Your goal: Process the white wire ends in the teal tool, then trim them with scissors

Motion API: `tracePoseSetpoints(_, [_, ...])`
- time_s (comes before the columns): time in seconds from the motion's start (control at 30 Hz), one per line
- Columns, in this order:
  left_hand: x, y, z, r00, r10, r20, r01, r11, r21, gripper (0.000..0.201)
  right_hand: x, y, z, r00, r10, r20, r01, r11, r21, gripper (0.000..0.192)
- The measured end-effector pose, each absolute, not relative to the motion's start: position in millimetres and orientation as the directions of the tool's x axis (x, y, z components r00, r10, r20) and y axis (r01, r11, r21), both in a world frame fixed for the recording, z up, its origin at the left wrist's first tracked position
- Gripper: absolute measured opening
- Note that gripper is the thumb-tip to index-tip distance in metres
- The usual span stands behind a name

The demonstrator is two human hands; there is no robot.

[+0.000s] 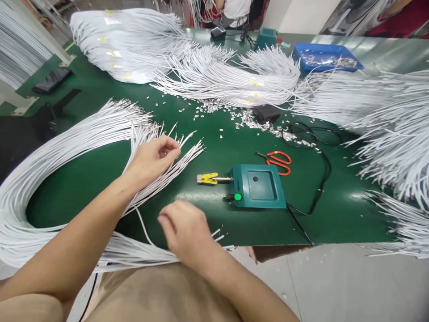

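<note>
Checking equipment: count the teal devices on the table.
2: the near device beside the red-handled scissors, and the far device left of the blue tray. More may hide behind the white wires.

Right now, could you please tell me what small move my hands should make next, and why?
Probably the left hand should draw the white wire it seems to pinch clear of the bundle, since other wire ends crowd beside it; the right hand looks empty.

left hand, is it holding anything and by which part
The left hand seems to pinch a white wire near its end; the exact grip is hidden.
</note>
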State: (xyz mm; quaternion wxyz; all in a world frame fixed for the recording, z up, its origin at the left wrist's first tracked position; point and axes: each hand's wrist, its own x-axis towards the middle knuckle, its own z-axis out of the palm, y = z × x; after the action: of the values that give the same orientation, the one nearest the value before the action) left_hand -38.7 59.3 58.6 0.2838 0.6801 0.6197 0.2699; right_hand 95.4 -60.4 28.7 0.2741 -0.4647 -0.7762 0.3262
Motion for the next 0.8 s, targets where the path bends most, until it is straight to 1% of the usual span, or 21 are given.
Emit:
tracePoseSetpoints(0.03, [-38.3,45.4,65.6,0.079,0.997,0.014,0.635,-0.061,0.770,0.020,101.1,-50.9,33.0,-0.298,0.947,0.123,0.458,0.255,-0.852,0.017])
tracePoseSetpoints(0.07, [-37.2,30.7,70.2,0.083,0.997,0.007,0.588,-0.054,0.807,0.021,106.5,-42.1,36.8,-0.165,0.982,0.093,0.338,0.145,-0.930,0.017])
tracePoseSetpoints(0.1, [-35.9,16.0,72.0,0.092,0.996,-0.016,0.540,-0.036,0.841,0.022,111.3,-34.4,39.9,-0.049,0.998,0.035,0.189,0.044,-0.981,0.015])
tracePoseSetpoints(0.13, [-34.3,2.0,71.2,0.101,0.994,-0.047,0.492,-0.009,0.871,0.022,115.2,-28.1,42.1,0.029,0.999,-0.035,0.036,-0.036,-0.999,0.016])
tracePoseSetpoints(0.17, [-32.9,-10.7,68.1,0.113,0.990,-0.083,0.450,0.024,0.893,0.022,118.1,-23.4,43.4,0.064,0.993,-0.104,-0.100,-0.097,-0.990,0.021])
tracePoseSetpoints(0.2, [-31.7,-21.6,63.5,0.118,0.986,-0.115,0.418,0.056,0.907,0.021,119.7,-20.2,43.9,0.063,0.986,-0.157,-0.203,-0.141,-0.969,0.025])
tracePoseSetpoints(0.23, [-30.7,-30.4,58.3,0.120,0.983,-0.137,0.396,0.080,0.915,0.022,120.2,-18.5,43.7,0.042,0.980,-0.193,-0.269,-0.175,-0.947,0.026])
tracePoseSetpoints(0.3, [-29.5,-41.0,49.2,0.134,0.975,-0.177,0.358,0.119,0.926,0.025,118.6,-18.1,42.2,0.007,0.970,-0.245,-0.328,-0.229,-0.917,0.019])
tracePoseSetpoints(0.37, [-29.0,-42.7,45.3,0.177,0.959,-0.223,0.293,0.165,0.942,0.034,115.4,-19.9,40.7,-0.015,0.962,-0.274,-0.340,-0.263,-0.903,0.014])
tracePoseSetpoints(0.43, [-29.3,-38.1,46.8,0.228,0.940,-0.255,0.207,0.209,0.956,0.043,113.1,-21.5,39.9,-0.053,0.956,-0.287,-0.319,-0.289,-0.903,0.013])
tracePoseSetpoints(0.5, [-30.8,-31.2,50.9,0.267,0.930,-0.252,0.155,0.217,0.964,0.049,113.1,-21.4,39.5,-0.099,0.955,-0.280,-0.268,-0.297,-0.917,0.011])
tracePoseSetpoints(0.6, [-35.6,-24.2,55.2,0.317,0.915,-0.249,0.161,0.207,0.965,0.049,117.3,-18.8,37.8,-0.168,0.962,-0.213,-0.148,-0.239,-0.960,0.010])
tracePoseSetpoints(0.63, [-37.5,-23.4,55.3,0.332,0.907,-0.259,0.167,0.214,0.962,0.048,119.2,-18.0,36.6,-0.187,0.969,-0.163,-0.080,-0.180,-0.980,0.011])
tracePoseSetpoints(0.7, [-41.3,-23.3,53.7,0.352,0.891,-0.287,0.164,0.243,0.956,0.040,122.3,-17.2,33.2,-0.211,0.977,-0.017,0.114,0.008,-0.993,0.016])
tracePoseSetpoints(0.73, [-43.0,-23.5,52.2,0.358,0.883,-0.303,0.154,0.264,0.952,0.036,123.4,-17.3,31.2,-0.223,0.972,0.069,0.243,0.124,-0.962,0.018])
tracePoseSetpoints(0.77, [-44.3,-23.6,50.5,0.361,0.877,-0.317,0.138,0.286,0.948,0.034,124.2,-17.7,29.1,-0.243,0.958,0.150,0.382,0.236,-0.894,0.021])
tracePoseSetpoints(0.8, [-45.4,-23.5,48.7,0.362,0.872,-0.330,0.119,0.308,0.944,0.032,124.9,-18.1,27.4,-0.275,0.937,0.214,0.514,0.331,-0.791,0.024])
